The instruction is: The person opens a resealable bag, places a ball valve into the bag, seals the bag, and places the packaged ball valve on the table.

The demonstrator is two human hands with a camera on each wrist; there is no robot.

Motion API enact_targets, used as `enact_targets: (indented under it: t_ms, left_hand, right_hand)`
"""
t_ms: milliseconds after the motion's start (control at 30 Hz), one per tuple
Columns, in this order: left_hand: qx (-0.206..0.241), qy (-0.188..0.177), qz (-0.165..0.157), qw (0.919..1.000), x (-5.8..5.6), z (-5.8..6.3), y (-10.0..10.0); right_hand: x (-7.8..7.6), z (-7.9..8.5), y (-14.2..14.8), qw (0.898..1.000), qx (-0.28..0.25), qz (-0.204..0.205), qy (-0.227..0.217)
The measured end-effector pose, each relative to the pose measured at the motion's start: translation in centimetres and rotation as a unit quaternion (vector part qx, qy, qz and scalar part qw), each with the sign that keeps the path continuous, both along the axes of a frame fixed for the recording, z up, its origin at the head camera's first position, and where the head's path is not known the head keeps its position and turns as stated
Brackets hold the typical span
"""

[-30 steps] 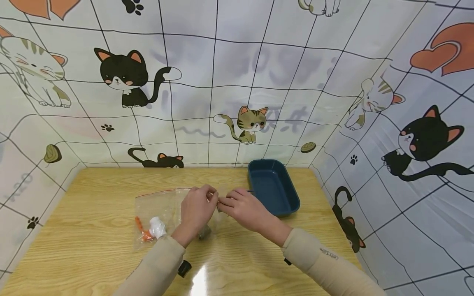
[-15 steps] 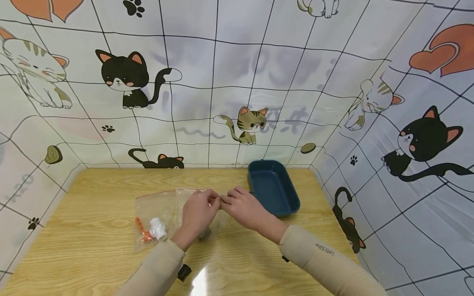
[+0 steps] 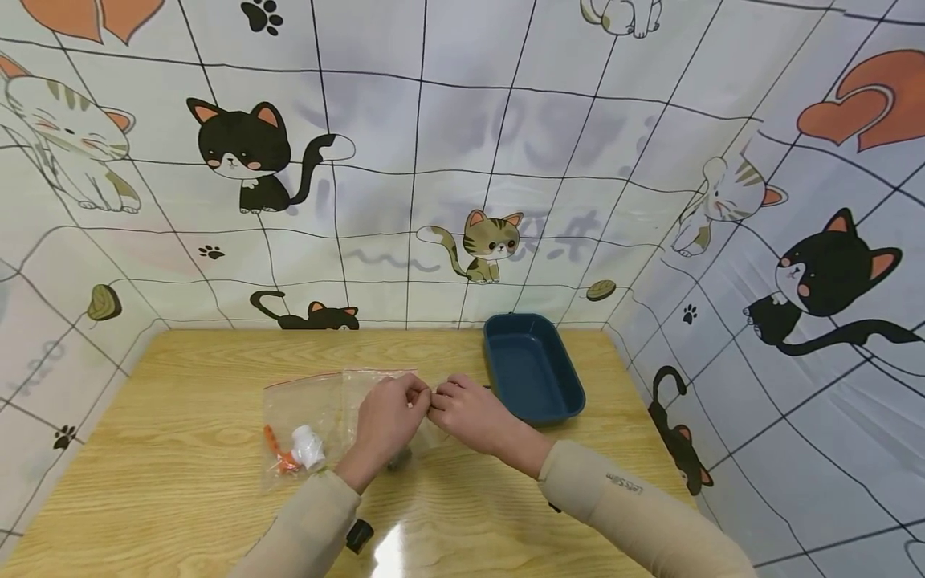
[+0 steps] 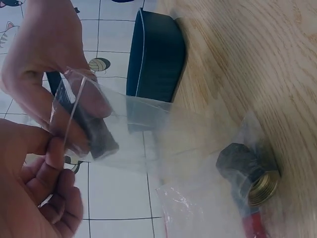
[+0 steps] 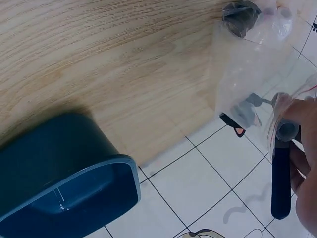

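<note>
My left hand [image 3: 391, 417] pinches the mouth edge of a clear zip bag [image 4: 143, 116]. My right hand [image 3: 473, 413] meets it fingertip to fingertip and grips a valve-like fitting with a dark blue lever handle [image 5: 281, 183]. The fitting's grey body [image 4: 101, 136] shows through the plastic at the bag's mouth, in the left wrist view. Low in the bag lies a grey valve [image 4: 240, 166] with a brass threaded end and a red handle. From the head, my hands hide the gripped fitting, and the left forearm partly covers the grey valve.
Left of my hands, another clear zip bag [image 3: 307, 397] holds a white fitting [image 3: 307, 446] and an orange piece [image 3: 278, 451]. A dark blue tray [image 3: 535, 369] stands at the table's back right. Behind is a cat-printed curtain [image 3: 376, 201].
Both hands have shifted slightly toward me, the right one also a little left. The right fingers look more curled. Tray and second bag stay put.
</note>
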State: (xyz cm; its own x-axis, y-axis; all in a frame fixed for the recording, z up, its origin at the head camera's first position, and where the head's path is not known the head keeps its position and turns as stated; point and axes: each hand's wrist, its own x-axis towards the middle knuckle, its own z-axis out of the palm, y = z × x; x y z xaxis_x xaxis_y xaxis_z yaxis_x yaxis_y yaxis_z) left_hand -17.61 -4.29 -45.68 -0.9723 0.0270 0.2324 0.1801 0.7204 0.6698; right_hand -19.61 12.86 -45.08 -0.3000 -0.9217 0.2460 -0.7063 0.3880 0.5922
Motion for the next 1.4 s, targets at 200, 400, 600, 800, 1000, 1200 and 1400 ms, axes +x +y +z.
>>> enact_targets:
  t_ms: [200,400,600,800,1000,1200,1400]
  left_hand:
    - [0.031,-0.01,-0.012,0.9994,0.2,-0.1,0.1]
    - [0.042,-0.013,-0.015,0.9989,0.3,-0.1,0.1]
    - [0.046,-0.015,-0.008,0.9988,0.4,0.1,0.0]
    - [0.045,-0.019,0.0,0.9988,0.3,0.1,-0.2]
    - [0.052,-0.022,0.006,0.9984,0.2,0.0,-0.4]
    - [0.055,-0.028,0.003,0.9981,0.2,0.1,-0.4]
    - [0.064,-0.015,0.001,0.9978,0.3,0.4,-0.4]
  right_hand:
    - [-0.2,-0.3,0.2,0.999,0.019,0.029,-0.015]
    - [0.0,-0.2,0.1,0.997,0.062,0.043,-0.025]
    - [0.3,-0.1,-0.2,0.992,0.1,0.014,-0.07]
    - [1.0,0.6,-0.9,0.989,0.121,-0.01,-0.087]
    - [1.7,1.2,-1.3,0.986,0.144,-0.039,-0.071]
    - [2.0,1.5,-1.1,0.987,0.133,-0.052,-0.068]
    - [1.7,1.6,-0.3,0.989,0.111,-0.049,-0.088]
